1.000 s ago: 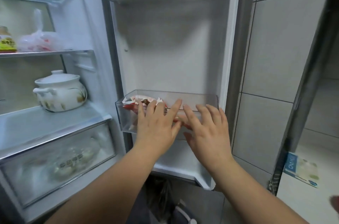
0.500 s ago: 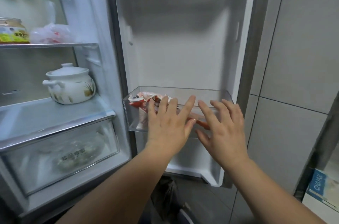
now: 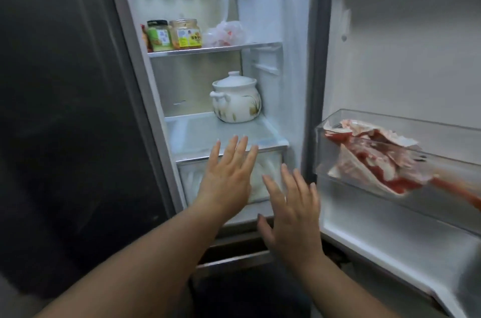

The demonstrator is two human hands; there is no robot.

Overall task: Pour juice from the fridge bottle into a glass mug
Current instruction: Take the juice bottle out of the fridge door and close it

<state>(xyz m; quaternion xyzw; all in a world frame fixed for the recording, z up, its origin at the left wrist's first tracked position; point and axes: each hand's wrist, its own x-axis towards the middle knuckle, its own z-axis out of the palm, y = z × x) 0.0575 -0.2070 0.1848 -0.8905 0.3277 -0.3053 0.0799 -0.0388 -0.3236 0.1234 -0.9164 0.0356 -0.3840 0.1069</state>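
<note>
Both hands empty, fingers spread wide: left hand (image 3: 226,174) in front of crisper drawer (image 3: 190,179), right hand (image 3: 291,211) just beside, lower. Juice bottle nowhere in view, so direction unknown. Shelves show only jars (image 3: 173,35) and ceramic pot (image 3: 235,97).

Light: cool white glow inside the fridge compartment (image 3: 268,18), above the left hand (image 3: 229,177) and right hand (image 3: 294,211).
Dark: panel (image 3: 65,109) left of both, near black.
Blur: red packet (image 3: 377,161) in door bin (image 3: 416,120), right of the right hand, smeared.
Edges: wide-angle bowing.
</note>
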